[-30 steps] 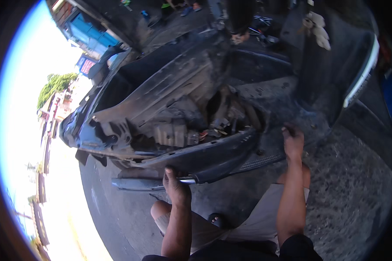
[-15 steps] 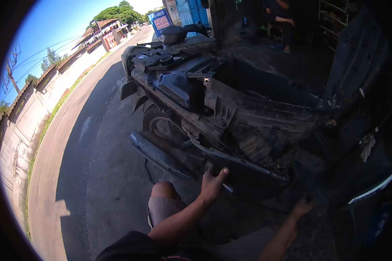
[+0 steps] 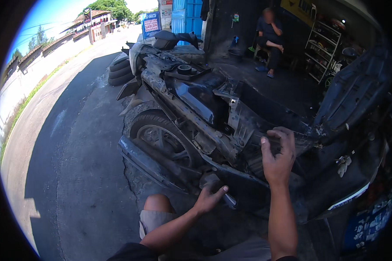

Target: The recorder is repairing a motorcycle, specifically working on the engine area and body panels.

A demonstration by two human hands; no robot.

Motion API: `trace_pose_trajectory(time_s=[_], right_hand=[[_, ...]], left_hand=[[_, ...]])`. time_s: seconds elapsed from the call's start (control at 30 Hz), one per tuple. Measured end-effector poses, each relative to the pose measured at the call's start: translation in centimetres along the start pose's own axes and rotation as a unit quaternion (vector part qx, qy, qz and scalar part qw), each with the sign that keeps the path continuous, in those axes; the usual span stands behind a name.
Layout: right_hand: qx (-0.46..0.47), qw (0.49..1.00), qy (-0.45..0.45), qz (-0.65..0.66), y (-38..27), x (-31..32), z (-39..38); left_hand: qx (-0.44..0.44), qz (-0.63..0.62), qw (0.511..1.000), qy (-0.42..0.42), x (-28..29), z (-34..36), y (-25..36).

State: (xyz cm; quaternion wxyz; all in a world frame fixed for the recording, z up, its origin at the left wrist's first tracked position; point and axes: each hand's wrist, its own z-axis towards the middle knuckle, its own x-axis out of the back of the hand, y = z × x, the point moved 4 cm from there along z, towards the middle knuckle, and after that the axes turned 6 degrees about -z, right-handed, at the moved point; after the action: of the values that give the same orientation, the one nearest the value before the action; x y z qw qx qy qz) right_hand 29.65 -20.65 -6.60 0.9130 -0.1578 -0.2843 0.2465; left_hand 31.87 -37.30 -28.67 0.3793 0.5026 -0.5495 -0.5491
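A partly stripped scooter (image 3: pixel 191 102) stands in front of me, its frame and inner plastics bare. Along its near lower side runs a long dark body panel (image 3: pixel 150 167), scuffed along the edge. My left hand (image 3: pixel 210 198) grips this panel near its middle, thumb up; the other fingers are partly hidden. My right hand (image 3: pixel 279 156) is raised in front of the open storage compartment (image 3: pixel 265 102), fingers bent and apart from the thumb, holding nothing visible. The rear wheel (image 3: pixel 161 139) shows behind the panel. The raised seat (image 3: pixel 355 89) stands at the right.
Stacked tyres (image 3: pixel 120 71) stand beyond the scooter. A seated person (image 3: pixel 270 41) is at the back of the dark workshop, near a metal shelf rack (image 3: pixel 323 50). A blue sign (image 3: pixel 151 25) stands by the road (image 3: pixel 82 71) at left. My bare knee (image 3: pixel 157 203) is near the panel.
My right hand has risen from low at the panel's right end to above the scooter's side. The left hand keeps its hold on the panel. The view has shifted, showing more of the workshop.
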Motion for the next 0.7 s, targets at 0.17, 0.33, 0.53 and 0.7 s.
trace_pose_trajectory(time_s=[0.17,0.33,0.53,0.7], right_hand=[[0.007,0.995,-0.092,-0.042,-4.5,-5.8,1.9],[0.000,0.987,-0.058,-0.148,-5.6,-9.2,2.6],[-0.012,0.976,-0.047,-0.213,-6.5,-10.6,2.7],[-0.064,0.988,-0.141,-0.011,-7.8,-8.7,0.3]], left_hand=[[0.020,-0.139,0.989,-0.050,1.9,-0.4,-1.3],[0.027,-0.240,0.969,-0.046,2.6,0.1,-1.9],[0.022,-0.303,0.952,-0.024,4.1,0.9,-1.8],[0.037,-0.333,0.942,0.004,5.4,1.0,-1.8]])
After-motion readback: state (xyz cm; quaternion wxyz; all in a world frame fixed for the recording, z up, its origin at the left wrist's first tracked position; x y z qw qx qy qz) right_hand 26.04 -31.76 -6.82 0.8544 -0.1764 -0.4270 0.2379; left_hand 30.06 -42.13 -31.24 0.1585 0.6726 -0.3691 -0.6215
